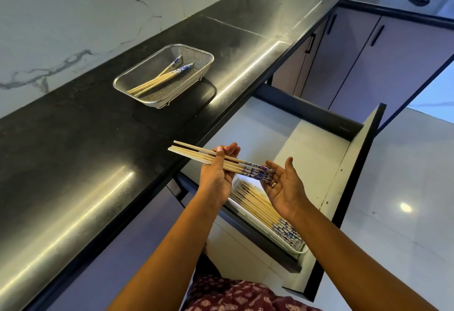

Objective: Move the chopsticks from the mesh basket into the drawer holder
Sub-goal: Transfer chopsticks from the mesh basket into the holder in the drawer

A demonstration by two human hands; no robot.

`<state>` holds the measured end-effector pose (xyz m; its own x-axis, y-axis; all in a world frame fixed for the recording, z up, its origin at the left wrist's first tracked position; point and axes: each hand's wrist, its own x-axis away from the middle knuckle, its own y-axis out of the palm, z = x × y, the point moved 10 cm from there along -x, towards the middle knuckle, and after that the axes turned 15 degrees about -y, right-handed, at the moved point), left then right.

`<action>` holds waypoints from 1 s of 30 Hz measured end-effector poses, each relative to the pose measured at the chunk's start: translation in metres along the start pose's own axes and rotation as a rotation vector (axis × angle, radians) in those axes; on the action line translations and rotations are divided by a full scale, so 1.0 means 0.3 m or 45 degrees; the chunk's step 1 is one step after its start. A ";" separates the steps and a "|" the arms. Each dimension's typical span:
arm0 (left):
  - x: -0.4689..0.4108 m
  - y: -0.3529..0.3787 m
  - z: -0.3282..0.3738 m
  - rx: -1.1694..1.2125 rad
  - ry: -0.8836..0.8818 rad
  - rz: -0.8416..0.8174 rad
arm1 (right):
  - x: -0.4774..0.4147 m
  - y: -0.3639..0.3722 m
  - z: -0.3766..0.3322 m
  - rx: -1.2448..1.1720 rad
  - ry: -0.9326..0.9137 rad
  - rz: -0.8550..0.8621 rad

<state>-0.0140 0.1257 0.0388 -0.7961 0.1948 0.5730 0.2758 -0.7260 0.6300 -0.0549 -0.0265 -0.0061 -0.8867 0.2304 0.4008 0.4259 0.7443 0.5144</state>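
Note:
A bundle of wooden chopsticks (196, 155) with blue-and-white ends lies across my left hand (216, 175), thumb pressed over the sticks, above the open drawer. My right hand (286, 187) is palm up with fingers spread, and the patterned ends touch its fingers. Below them a white holder (298, 249) in the drawer contains several chopsticks (258, 203) laid side by side. On the black counter stands the mesh basket (196, 51) with a few chopsticks (157, 80) left inside.
The open drawer (317, 153) has a pale floor and a dark front panel (348, 197) jutting toward me on the right. Purple cabinet doors (356, 60) run behind it. A marble wall backs the black counter (73, 143). Dark objects sit at the far counter end.

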 end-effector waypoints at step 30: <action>-0.064 0.019 -0.321 -0.438 -0.319 -0.050 | -0.057 0.086 0.019 1.359 0.087 -1.075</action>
<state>-0.0489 0.0542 -0.0191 -0.6353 0.3500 0.6884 0.0182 -0.8844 0.4664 -0.0299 -0.0075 -0.0040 -0.7818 -0.5406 0.3108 -0.6097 0.7672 -0.1994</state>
